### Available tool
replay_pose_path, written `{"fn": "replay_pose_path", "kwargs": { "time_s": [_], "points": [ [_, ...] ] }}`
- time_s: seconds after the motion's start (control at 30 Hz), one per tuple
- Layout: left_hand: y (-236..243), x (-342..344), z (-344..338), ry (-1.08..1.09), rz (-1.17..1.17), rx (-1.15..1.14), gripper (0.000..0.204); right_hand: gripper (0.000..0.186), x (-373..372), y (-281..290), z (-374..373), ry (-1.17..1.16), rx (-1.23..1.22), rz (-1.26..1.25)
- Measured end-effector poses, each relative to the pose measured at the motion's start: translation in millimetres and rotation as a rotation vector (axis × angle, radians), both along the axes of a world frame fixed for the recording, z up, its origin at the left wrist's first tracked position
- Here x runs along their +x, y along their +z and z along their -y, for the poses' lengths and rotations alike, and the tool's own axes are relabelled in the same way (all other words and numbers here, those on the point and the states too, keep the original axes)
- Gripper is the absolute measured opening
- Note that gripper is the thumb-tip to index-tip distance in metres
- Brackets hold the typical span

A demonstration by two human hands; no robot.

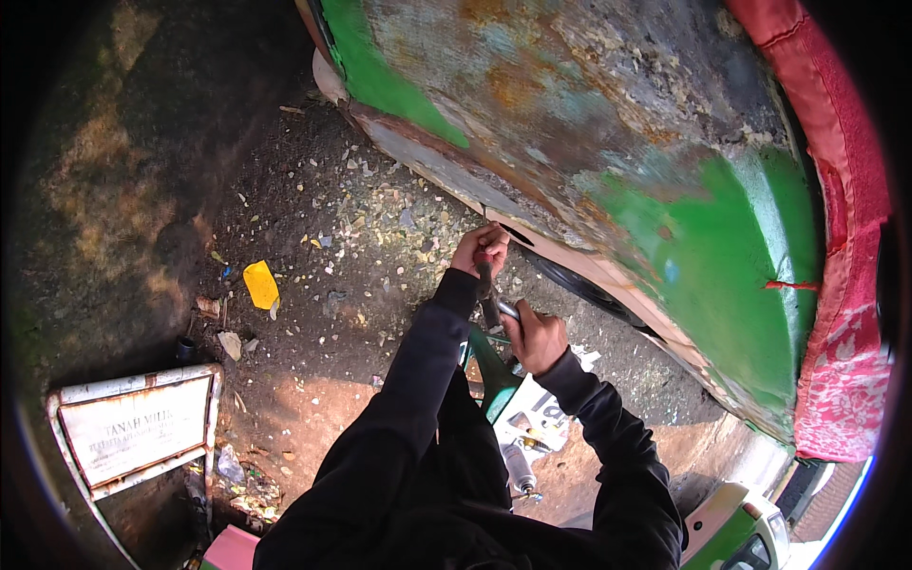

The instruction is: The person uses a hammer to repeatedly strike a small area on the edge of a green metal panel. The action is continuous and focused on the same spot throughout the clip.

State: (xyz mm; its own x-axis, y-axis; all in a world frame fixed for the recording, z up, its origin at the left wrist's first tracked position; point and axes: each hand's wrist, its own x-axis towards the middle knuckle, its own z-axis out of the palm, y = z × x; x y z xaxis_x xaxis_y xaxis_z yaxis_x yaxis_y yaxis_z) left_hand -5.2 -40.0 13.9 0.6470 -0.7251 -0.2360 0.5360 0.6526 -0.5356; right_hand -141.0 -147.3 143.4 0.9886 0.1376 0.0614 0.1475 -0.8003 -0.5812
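Note:
My left hand (480,249) is closed around a red-handled tool (484,257), close to the lower edge of a vehicle body. Its working end is hidden, so I cannot tell its exact kind. My right hand (537,337) grips the grey metal handle of what looks like a hammer (491,308). The hammer's dark head is right by the red handle; I cannot tell whether they touch. Beyond both hands rises the curved vehicle body (570,142), with green paint, rust and bare patches. A dark opening (518,234) shows in its pale lower strip beside my left hand.
A green stool (492,370) stands below my hands. Near it lie a printed white sheet (549,410) and a spray can (519,467). Paint chips litter the ground around a yellow piece (260,285). A white signboard (138,429) stands at left; red cloth (841,123) hangs at right.

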Motion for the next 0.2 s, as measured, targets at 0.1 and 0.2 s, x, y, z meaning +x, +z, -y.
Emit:
{"fn": "replay_pose_path", "kwargs": {
  "time_s": [0.1, 0.2],
  "points": [
    [1.9, -1.3, 1.7, 0.006, -0.034, 0.009, 0.022, 0.028, -13.3, 11.7, 5.3, 0.125, 0.184, 0.132],
    [0.2, -1.2, 2.8, 0.005, -0.003, 0.027, 0.02, 0.037, -11.6, -11.5, 6.9, 0.083, 0.073, 0.031]
  ]
}}
